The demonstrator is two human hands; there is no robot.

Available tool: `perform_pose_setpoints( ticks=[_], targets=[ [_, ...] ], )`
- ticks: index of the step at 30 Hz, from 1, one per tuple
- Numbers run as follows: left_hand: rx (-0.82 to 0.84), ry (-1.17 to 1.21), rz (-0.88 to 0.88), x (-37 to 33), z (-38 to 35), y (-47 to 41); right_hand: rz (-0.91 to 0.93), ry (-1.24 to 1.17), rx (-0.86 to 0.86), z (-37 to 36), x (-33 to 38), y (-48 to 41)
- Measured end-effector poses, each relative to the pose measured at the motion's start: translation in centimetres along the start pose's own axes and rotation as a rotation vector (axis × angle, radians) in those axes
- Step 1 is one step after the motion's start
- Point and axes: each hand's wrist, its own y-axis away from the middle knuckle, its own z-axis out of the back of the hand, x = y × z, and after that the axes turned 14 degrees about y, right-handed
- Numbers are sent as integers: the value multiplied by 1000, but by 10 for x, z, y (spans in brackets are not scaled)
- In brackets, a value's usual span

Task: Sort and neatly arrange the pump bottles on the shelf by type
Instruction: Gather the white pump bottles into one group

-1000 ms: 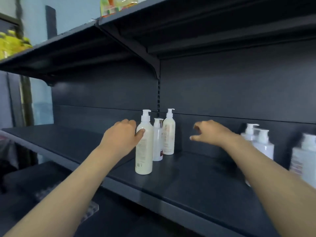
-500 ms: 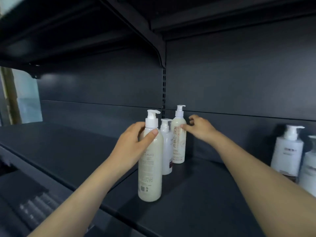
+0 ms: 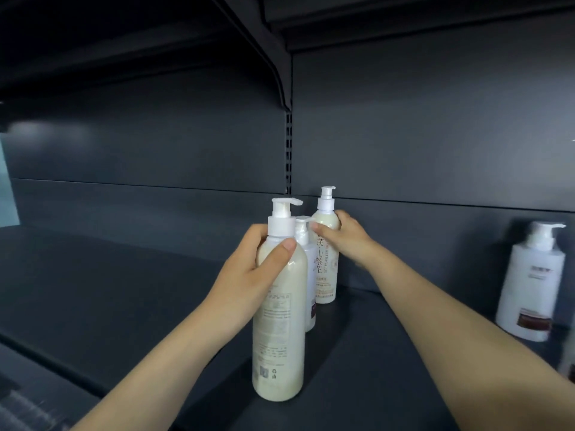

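Note:
Three pump bottles stand in a row running back on the dark shelf. The nearest is a tall cream bottle with a white pump; my left hand is wrapped around its upper body. Behind it a smaller white bottle is mostly hidden. At the back stands a second cream bottle with dark lettering, and my right hand grips its shoulder. A wider white pump bottle with a brown label stands apart at the right.
The shelf's back panel rises just behind the bottles. An upper shelf with its bracket hangs overhead. A blurred white bottle edge shows at the far right. A lower shelf lies below left.
The view has moved closer to the bottles. My left hand's grip on the front cream bottle has tightened, and my right hand has closed around the rear cream bottle's shoulder.

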Motion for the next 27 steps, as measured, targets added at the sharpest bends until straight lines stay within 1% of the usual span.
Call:
perform_pose_setpoints(
  ticks=[9,12,17,24,27],
  targets=[
    [0,58,6,4,-5,-2,-42,-26,-120,22,-9,26],
    [-11,72,-10,3,-7,0,-54,-40,-141,34,-11,47],
    [8,54,-58,2,-16,3,-89,-111,-226,59,-10,95],
    [69,96,-67,-27,-63,26,-122,28,-339,110,2,172],
    [113,175,-39,-46,-87,42,-110,84,-367,135,11,216]
  ],
)
